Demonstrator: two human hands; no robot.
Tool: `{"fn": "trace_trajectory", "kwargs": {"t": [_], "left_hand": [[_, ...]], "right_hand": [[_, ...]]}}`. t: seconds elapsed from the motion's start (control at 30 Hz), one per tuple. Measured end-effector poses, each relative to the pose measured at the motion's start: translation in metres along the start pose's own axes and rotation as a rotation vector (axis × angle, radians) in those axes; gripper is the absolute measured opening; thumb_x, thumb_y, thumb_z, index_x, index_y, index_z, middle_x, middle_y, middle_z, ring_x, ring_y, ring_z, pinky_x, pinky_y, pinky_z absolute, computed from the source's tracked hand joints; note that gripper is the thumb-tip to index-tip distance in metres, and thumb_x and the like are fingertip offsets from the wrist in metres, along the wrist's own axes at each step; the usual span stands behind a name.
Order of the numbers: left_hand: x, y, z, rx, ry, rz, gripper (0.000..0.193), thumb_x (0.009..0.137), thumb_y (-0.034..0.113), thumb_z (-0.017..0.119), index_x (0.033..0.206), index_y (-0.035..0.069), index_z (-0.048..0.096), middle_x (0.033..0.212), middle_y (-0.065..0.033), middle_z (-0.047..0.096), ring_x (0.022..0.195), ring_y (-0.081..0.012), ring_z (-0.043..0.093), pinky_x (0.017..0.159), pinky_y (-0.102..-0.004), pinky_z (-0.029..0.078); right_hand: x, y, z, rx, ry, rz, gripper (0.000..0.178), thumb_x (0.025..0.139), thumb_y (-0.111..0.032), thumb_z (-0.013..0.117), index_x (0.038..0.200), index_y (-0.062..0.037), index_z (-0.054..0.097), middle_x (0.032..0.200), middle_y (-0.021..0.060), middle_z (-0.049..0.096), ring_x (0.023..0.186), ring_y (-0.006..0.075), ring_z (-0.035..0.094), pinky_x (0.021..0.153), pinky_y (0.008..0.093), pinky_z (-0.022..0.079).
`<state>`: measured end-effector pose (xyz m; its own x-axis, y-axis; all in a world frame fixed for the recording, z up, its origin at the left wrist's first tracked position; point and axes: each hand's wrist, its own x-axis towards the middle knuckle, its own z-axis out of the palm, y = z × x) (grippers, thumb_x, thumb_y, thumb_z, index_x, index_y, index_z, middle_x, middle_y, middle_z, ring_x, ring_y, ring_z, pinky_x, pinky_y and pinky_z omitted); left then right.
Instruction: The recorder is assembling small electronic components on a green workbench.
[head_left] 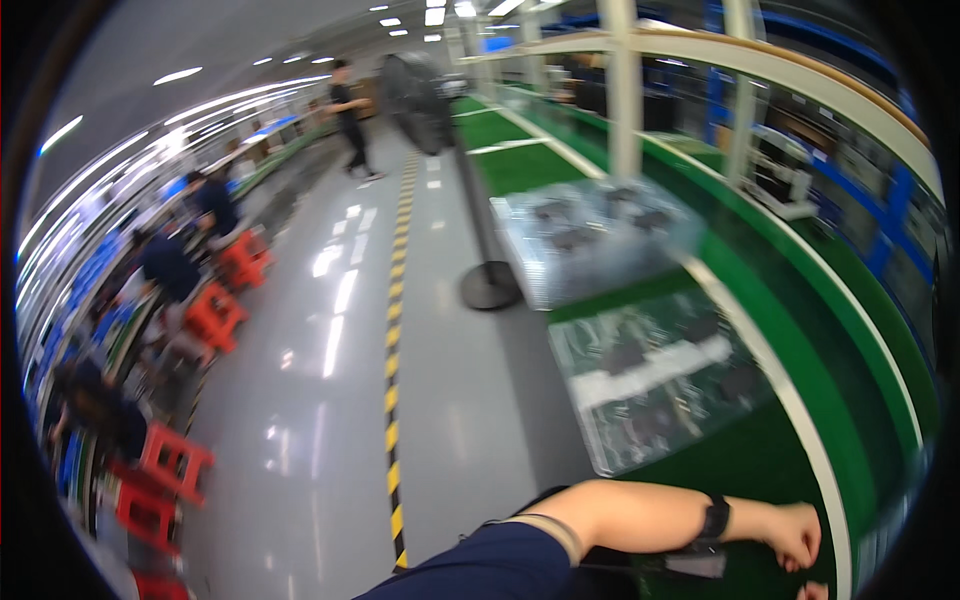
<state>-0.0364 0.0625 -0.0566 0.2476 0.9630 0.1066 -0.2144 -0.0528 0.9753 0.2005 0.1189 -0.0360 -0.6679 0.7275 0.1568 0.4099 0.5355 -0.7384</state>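
Observation:
My left arm, in a dark blue sleeve with a black band at the wrist, reaches across the lower right of the head view. At its end my left hand (793, 535) has its fingers curled closed over the green bench top; whatever they may hold is hidden. Just below, a sliver of my right hand (813, 592) shows at the lower edge, its fingers mostly out of frame. Beyond my forearm lies a clear plastic tray (590, 420) with several dark parts in its compartments and a white strip across it. Farther off stands a stack of similar clear trays (540, 285).
A black pedestal fan (490, 287) stands beside the green bench (720, 450). Yellow-and-black floor tape (393, 400) runs along the aisle. At left, people sit at a workbench near red stools (175, 460); another person (350, 120) stands far down the aisle. White posts (622, 90) rise from the bench.

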Motion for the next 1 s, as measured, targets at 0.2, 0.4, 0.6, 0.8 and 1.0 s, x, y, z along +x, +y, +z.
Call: {"fn": "trace_trajectory", "kwargs": {"t": [0.2,0.4,0.6,0.8,1.0], "left_hand": [[-0.021,0.034,0.001,0.096,-0.027,-0.043,0.021,0.082,0.015,0.062,0.098,0.001,0.062,0.083,-0.0073,0.065,0.071,-0.0117,0.063,0.061,-0.0233,0.052],[-0.015,0.042,-0.001,0.132,-0.019,-0.209,0.024,0.086,0.012,0.058,0.106,0.000,0.058,0.093,-0.0080,0.062,0.088,-0.0141,0.060,0.077,-0.0253,0.051],[-0.017,0.050,0.009,0.190,0.009,-0.249,0.023,0.085,0.011,0.059,0.104,-0.001,0.059,0.087,-0.0066,0.063,0.078,-0.0106,0.060,0.071,-0.0216,0.050],[-0.023,0.052,0.027,0.205,0.013,-0.234,0.024,0.080,0.005,0.063,0.103,-0.001,0.060,0.084,-0.0050,0.062,0.075,-0.0092,0.059,0.071,-0.0207,0.049],[-0.025,0.045,0.038,0.275,-0.030,-0.234,0.019,0.075,-0.002,0.066,0.094,-0.003,0.062,0.079,-0.0055,0.063,0.071,-0.0095,0.059,0.068,-0.0209,0.049]], "right_hand": [[-0.003,-0.041,0.012,0.046,0.149,-0.112,0.005,0.071,-0.002,0.064,0.073,0.0001,0.060,0.063,0.0022,0.045,0.057,0.0103,0.041,0.050,0.0228,0.030],[0.003,-0.027,0.004,0.034,0.091,-0.125,0.011,0.077,-0.013,0.066,0.084,-0.0049,0.065,0.067,0.0040,0.054,0.058,0.0117,0.053,0.053,0.0249,0.042],[-0.007,-0.024,-0.001,0.095,0.081,-0.098,0.011,0.075,-0.008,0.064,0.084,-0.0032,0.065,0.068,0.0026,0.055,0.061,0.0097,0.052,0.058,0.0234,0.044],[-0.009,-0.025,0.008,0.209,0.034,-0.175,0.011,0.076,-0.011,0.065,0.083,-0.0028,0.065,0.070,0.0040,0.057,0.062,0.0112,0.055,0.057,0.0239,0.045],[-0.013,-0.029,0.013,0.294,-0.073,-0.225,0.011,0.077,-0.011,0.065,0.083,-0.0025,0.066,0.072,0.0046,0.057,0.062,0.0124,0.054,0.056,0.0248,0.044]]}}
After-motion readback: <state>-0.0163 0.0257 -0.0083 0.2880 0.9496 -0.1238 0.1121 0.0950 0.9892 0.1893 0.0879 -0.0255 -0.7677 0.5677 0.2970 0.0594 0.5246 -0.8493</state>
